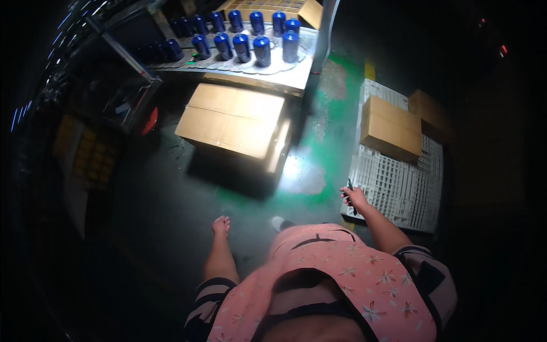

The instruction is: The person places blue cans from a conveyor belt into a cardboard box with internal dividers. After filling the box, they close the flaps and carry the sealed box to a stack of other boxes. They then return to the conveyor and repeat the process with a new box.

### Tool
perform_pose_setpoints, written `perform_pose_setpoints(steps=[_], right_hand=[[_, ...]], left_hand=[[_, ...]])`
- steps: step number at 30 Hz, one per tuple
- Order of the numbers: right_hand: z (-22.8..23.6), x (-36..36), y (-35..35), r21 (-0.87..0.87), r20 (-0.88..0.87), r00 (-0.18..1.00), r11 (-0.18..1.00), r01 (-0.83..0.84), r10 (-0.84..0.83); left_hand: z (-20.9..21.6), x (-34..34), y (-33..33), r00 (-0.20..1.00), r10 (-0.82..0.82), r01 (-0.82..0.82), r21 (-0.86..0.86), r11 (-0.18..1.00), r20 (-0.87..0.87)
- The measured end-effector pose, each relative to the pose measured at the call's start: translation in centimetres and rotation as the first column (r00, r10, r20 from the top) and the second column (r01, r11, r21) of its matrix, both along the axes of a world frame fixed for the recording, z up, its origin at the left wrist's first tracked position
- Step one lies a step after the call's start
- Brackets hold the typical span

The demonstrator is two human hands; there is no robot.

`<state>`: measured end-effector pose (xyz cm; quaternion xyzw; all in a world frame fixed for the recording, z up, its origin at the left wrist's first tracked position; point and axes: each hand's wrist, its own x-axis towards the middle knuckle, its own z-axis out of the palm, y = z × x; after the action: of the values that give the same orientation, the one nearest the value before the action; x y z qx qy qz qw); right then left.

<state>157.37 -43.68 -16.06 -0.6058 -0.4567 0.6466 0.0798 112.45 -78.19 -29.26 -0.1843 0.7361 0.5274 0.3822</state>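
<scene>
My left hand (221, 225) hangs low over the dark floor, its fingers curled in and no object showing in them. My right hand (354, 198) is closed around a slim dark pen-like object (351, 183), beside the near left edge of a white plastic pallet (393, 188). A closed cardboard box (233, 117) sits ahead of my hands, touching neither one. On the pallet rests another closed carton (391, 128), beyond my right hand, with a darker carton (430, 114) behind it.
A lit workbench (305, 51) at the back carries several dark blue bottles (241, 48) and an open divided carton (270, 8). Yellow stacked items (94, 157) stand in shadow at left. A red round object (150, 121) is under the bench's left side. Green floor (336, 114) runs beside the pallet.
</scene>
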Motion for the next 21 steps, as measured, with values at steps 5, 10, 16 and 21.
perform_pose_setpoints(steps=[5,10,16,21], right_hand=[[-9.4,16.2,2.2,0.051,0.129,0.974,0.982,0.180,-0.185],[-16.3,34.2,-0.2,0.259,0.265,0.927,0.945,0.198,-0.266],[-19.1,51.8,0.8,0.031,0.381,0.872,0.947,0.321,-0.308],[-19.6,64.2,4.1,-0.138,0.002,0.727,0.720,0.680,-0.686]], left_hand=[[1.0,16.4,16.1,0.954,-0.299,0.293,0.249,0.923,-0.013],[-0.1,36.9,21.7,0.797,-0.603,0.587,0.188,0.788,0.041],[-3.1,53.2,18.1,0.889,-0.333,0.358,-0.024,0.933,0.316],[-5.2,59.8,20.0,0.901,-0.361,0.412,-0.217,0.885,0.240]])
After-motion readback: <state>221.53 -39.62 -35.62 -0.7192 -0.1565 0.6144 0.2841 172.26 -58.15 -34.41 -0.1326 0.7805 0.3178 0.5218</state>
